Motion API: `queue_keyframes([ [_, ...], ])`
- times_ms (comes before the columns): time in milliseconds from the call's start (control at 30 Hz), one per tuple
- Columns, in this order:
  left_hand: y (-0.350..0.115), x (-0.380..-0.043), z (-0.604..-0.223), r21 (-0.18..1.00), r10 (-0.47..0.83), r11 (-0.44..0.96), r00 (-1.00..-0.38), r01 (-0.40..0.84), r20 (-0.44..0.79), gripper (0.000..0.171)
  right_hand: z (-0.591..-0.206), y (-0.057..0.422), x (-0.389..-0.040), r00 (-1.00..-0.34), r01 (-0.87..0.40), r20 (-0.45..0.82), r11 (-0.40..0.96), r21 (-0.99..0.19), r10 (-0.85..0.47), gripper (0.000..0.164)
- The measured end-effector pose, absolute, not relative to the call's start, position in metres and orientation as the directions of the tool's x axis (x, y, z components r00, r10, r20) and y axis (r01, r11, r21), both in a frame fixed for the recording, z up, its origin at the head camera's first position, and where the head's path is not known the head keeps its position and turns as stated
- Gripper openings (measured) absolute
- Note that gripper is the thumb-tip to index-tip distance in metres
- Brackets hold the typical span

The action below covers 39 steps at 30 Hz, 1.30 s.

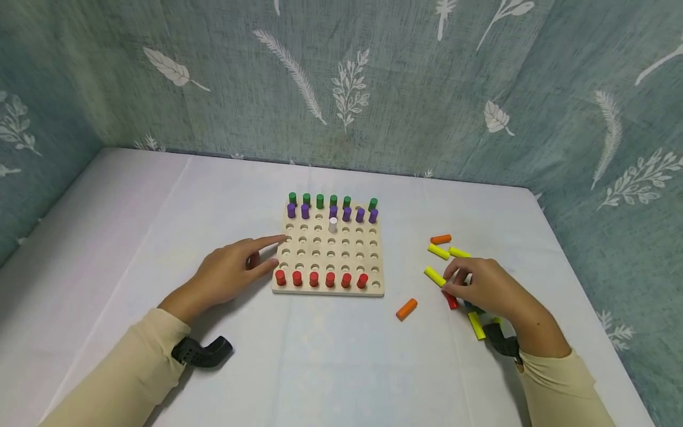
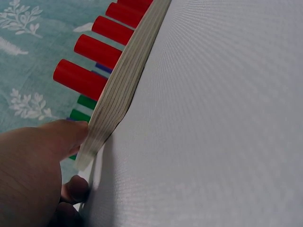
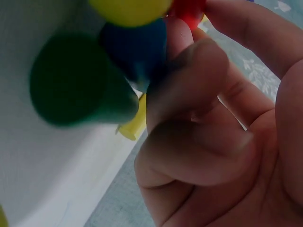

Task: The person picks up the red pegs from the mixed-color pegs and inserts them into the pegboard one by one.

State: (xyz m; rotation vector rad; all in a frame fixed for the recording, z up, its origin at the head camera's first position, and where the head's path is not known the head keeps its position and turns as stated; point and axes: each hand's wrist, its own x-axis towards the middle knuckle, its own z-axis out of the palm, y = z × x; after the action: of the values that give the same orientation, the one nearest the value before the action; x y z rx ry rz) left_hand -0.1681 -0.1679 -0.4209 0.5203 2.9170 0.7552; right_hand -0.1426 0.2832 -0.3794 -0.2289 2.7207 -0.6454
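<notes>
A wooden pegboard (image 1: 331, 259) lies mid-table, with green pegs (image 1: 320, 201) along its back row and purple pegs (image 1: 305, 212) in front of them. One pale pink peg (image 1: 333, 225) stands in the third row, and red pegs (image 1: 313, 279) line the front. My left hand (image 1: 226, 270) rests at the board's left side, index finger extended and thumb by the front corner. Over the loose pegs at the right, my right hand (image 1: 482, 287) pinches a red peg (image 3: 188, 12) between thumb and finger. Blue (image 3: 135, 49) and green (image 3: 78, 80) pegs lie under that hand.
Yellow pegs (image 1: 439, 252) lie scattered around the right hand. One orange peg (image 1: 440, 239) is behind them; another orange peg (image 1: 407, 309) sits between the board and the pile. Patterned green fabric (image 1: 341, 89) hangs behind the white-covered table (image 1: 187, 196).
</notes>
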Motion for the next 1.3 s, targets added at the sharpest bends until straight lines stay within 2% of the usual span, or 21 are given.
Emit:
queue_keyframes([
  [200,-0.167,-0.168,-0.421,0.476,0.343,0.821,-0.939,0.314,0.029,0.050,-0.385,0.280,-0.143,-0.940,-0.076,-0.272,0.903,-0.423,-0.206,0.017],
  [367,-0.167,-0.167,-0.423,0.478,0.345,0.824,-0.939,0.303,0.000,0.051,-0.385,0.277,-0.142,-0.934,-0.070,-0.292,0.909,-0.411,-0.204,0.019],
  [833,-0.168,-0.168,-0.421,0.475,0.352,0.820,-0.936,0.318,0.019,0.051,-0.383,0.277,-0.143,-0.934,-0.097,-0.276,0.903,-0.417,-0.228,0.015],
  [1100,-0.168,-0.167,-0.423,0.477,0.346,0.822,-0.938,0.310,0.013,0.051,-0.386,0.273,-0.143,-0.936,-0.079,-0.288,0.918,-0.388,-0.202,0.023],
  [1300,-0.168,-0.166,-0.424,0.478,0.344,0.823,-0.939,0.307,0.010,0.051,-0.388,0.272,-0.143,-0.937,-0.108,-0.269,0.919,-0.379,-0.221,0.020],
])
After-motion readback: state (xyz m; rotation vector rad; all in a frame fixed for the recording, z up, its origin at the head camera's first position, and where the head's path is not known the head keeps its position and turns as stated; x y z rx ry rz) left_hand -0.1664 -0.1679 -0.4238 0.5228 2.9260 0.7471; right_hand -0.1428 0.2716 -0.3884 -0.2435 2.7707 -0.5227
